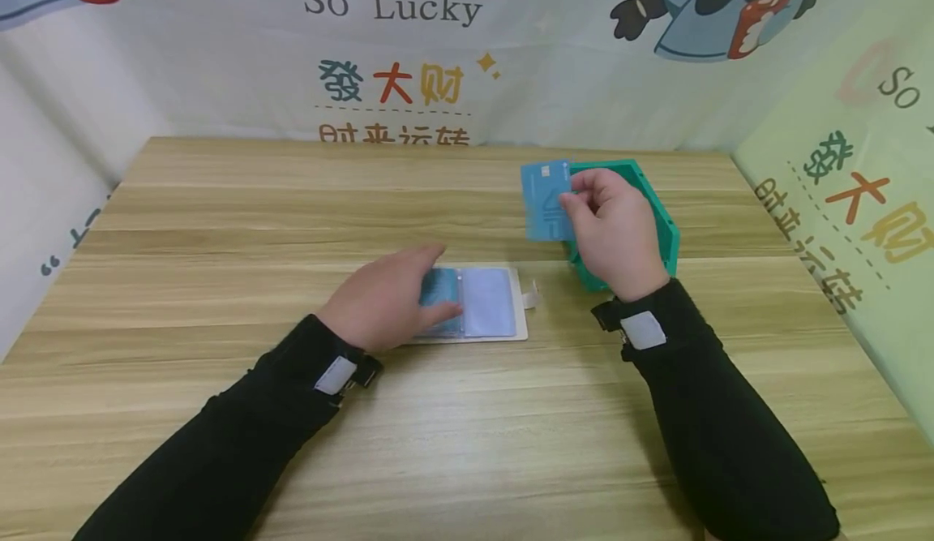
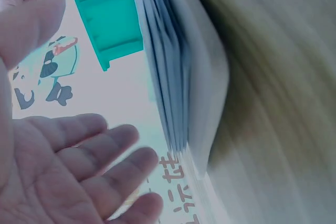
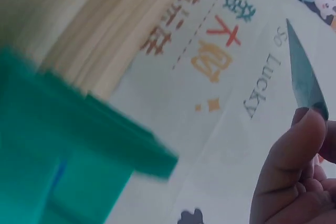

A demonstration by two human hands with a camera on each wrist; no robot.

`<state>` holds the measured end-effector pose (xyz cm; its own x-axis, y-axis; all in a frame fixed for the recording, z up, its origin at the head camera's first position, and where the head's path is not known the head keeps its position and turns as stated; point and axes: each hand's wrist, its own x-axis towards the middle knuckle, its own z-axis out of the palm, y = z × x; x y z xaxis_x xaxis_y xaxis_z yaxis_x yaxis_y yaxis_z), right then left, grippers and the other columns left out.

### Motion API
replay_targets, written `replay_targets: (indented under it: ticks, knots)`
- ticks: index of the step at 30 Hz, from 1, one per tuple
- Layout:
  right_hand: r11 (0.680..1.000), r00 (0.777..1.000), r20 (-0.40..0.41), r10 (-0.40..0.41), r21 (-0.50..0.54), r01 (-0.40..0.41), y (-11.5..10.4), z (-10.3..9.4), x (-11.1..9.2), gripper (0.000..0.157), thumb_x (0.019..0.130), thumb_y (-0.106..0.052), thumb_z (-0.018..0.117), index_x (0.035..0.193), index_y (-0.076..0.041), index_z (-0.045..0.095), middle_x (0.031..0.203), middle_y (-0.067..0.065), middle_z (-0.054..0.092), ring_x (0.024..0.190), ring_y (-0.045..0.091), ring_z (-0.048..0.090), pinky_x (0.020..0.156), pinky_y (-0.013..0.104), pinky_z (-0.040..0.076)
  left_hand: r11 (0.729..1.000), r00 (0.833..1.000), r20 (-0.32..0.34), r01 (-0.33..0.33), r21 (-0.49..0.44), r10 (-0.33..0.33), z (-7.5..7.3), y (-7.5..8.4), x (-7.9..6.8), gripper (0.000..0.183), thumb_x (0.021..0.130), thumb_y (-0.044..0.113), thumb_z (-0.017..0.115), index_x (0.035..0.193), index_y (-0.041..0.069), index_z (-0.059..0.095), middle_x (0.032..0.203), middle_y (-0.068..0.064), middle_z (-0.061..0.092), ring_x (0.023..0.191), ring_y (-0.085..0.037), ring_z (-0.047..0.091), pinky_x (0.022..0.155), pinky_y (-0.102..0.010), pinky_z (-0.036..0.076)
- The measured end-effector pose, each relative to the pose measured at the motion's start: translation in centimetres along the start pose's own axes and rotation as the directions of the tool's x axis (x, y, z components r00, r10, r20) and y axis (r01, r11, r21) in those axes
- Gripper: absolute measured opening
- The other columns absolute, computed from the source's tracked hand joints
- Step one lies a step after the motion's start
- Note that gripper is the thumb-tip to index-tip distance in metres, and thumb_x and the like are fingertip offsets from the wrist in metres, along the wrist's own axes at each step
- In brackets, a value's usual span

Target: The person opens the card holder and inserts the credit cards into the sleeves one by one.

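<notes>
My right hand (image 1: 620, 233) pinches a blue card (image 1: 546, 200) by its right edge between thumb and fingers, raised beside a green tray. In the right wrist view the card (image 3: 306, 74) shows nearly edge-on above the thumb. A small card holder (image 1: 489, 302) lies open on the table, with clear sleeves and a blue card in its left side. Over that left side is my left hand (image 1: 387, 298), thumb and fingers spread and holding nothing. The left wrist view shows the holder's stacked sleeves (image 2: 168, 66) from the edge, the fingers loosely bent beside them.
The green tray (image 1: 666, 237) stands at the back right, partly covered by my right hand and forearm. A small tab (image 1: 530, 296) sticks out at the holder's right. Printed cloth (image 1: 547, 62) hangs behind the wooden table (image 1: 467, 444) and along its sides.
</notes>
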<state>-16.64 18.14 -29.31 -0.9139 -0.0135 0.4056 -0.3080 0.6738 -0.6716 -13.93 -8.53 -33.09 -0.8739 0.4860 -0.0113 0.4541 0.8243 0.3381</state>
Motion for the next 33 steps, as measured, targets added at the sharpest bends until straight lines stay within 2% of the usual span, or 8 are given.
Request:
replay_targets:
  ticks: [3, 7, 12, 16, 21, 28, 30, 33]
  knots:
    - [0.994, 0.995, 0.099, 0.033, 0.102, -0.044, -0.6, 0.9, -0.4, 0.018, 0.093, -0.019, 0.059, 0.104, -0.005, 0.058, 0.077, 0.005, 0.059, 0.053, 0.017, 0.050, 0.046, 0.027, 0.041, 0.999, 0.999, -0.036, 0.005, -0.043, -0.007, -0.2, 0.2, 0.0, 0.074, 0.088, 0.054, 0.056, 0.144, 0.010, 0.035, 0.136, -0.006, 0.048, 0.118, -0.018, 0.044, 0.097, -0.042, 0.040]
    - [0.972, 0.974, 0.220, 0.057, 0.210, -0.104, -1.1, 2.1, -0.9, 0.016, 0.094, -0.016, 0.058, 0.107, -0.006, 0.056, 0.075, 0.007, 0.061, 0.053, 0.020, 0.053, 0.049, 0.030, 0.049, 0.992, 0.997, -0.080, -0.005, -0.123, -0.005, -0.4, 0.5, 0.0, 0.067, 0.091, 0.049, 0.054, 0.144, 0.012, 0.035, 0.126, -0.002, 0.056, 0.108, -0.014, 0.051, 0.088, -0.041, 0.047]
    - [0.945, 0.936, 0.345, 0.072, 0.277, -0.175, -1.6, 3.4, -1.6, 0.017, 0.094, -0.015, 0.057, 0.109, -0.007, 0.055, 0.072, 0.009, 0.061, 0.056, 0.022, 0.055, 0.057, 0.039, 0.054, 0.973, 0.995, -0.095, -0.019, -0.228, -0.003, -0.6, 0.6, 0.0, 0.069, 0.093, 0.046, 0.052, 0.148, 0.012, 0.025, 0.122, 0.001, 0.059, 0.102, -0.009, 0.055, 0.082, -0.038, 0.050]
    - [0.931, 0.903, 0.425, 0.054, 0.306, -0.200, -1.9, 4.2, -2.1, 0.019, 0.095, -0.016, 0.056, 0.111, -0.006, 0.054, 0.072, 0.011, 0.061, 0.058, 0.023, 0.056, 0.058, 0.036, 0.055, 0.956, 0.994, -0.111, -0.016, -0.292, -0.017, -0.5, 0.8, 0.0, 0.072, 0.094, 0.044, 0.052, 0.151, 0.017, 0.016, 0.117, 0.001, 0.061, 0.095, -0.005, 0.056, 0.076, -0.034, 0.052]
    - [0.921, 0.889, 0.456, 0.029, 0.333, -0.201, -1.9, 4.8, -2.4, 0.018, 0.094, -0.013, 0.056, 0.111, -0.005, 0.054, 0.071, 0.012, 0.060, 0.058, 0.024, 0.056, 0.057, 0.034, 0.055, 0.943, 0.989, -0.141, -0.010, -0.331, -0.038, -0.7, 0.9, 0.2, 0.073, 0.093, 0.038, 0.057, 0.150, 0.015, 0.019, 0.104, 0.004, 0.062, 0.080, -0.004, 0.055, 0.066, -0.031, 0.051]
    - [0.932, 0.869, 0.494, 0.022, 0.305, -0.198, -2.0, 5.3, -2.6, 0.020, 0.093, -0.010, 0.057, 0.112, -0.006, 0.054, 0.072, 0.010, 0.061, 0.060, 0.021, 0.059, 0.060, 0.032, 0.055, 0.921, 0.982, -0.177, -0.002, -0.390, -0.073, -0.7, 0.8, 0.2, 0.065, 0.092, 0.026, 0.061, 0.146, 0.009, 0.029, 0.083, 0.002, 0.055, 0.062, -0.012, 0.049, 0.055, -0.030, 0.045]
    - [0.941, 0.866, 0.499, 0.030, 0.279, -0.193, -2.0, 5.3, -2.6, 0.022, 0.093, -0.010, 0.058, 0.115, -0.006, 0.055, 0.075, 0.009, 0.062, 0.063, 0.020, 0.059, 0.062, 0.032, 0.055, 0.916, 0.979, -0.188, -0.002, -0.400, -0.080, -0.7, 0.7, 0.3, 0.062, 0.092, 0.023, 0.060, 0.145, 0.008, 0.031, 0.080, 0.001, 0.054, 0.061, -0.013, 0.048, 0.054, -0.030, 0.044]
    - [0.974, 0.879, 0.476, 0.027, 0.187, -0.132, -1.9, 5.2, -2.6, 0.024, 0.093, -0.013, 0.059, 0.116, -0.008, 0.057, 0.082, 0.006, 0.064, 0.070, 0.016, 0.059, 0.067, 0.030, 0.054, 0.914, 0.978, -0.188, 0.005, -0.406, -0.088, -0.7, 0.7, 0.3, 0.060, 0.093, 0.021, 0.059, 0.145, 0.009, 0.032, 0.076, -0.001, 0.053, 0.059, -0.014, 0.048, 0.053, -0.030, 0.044]
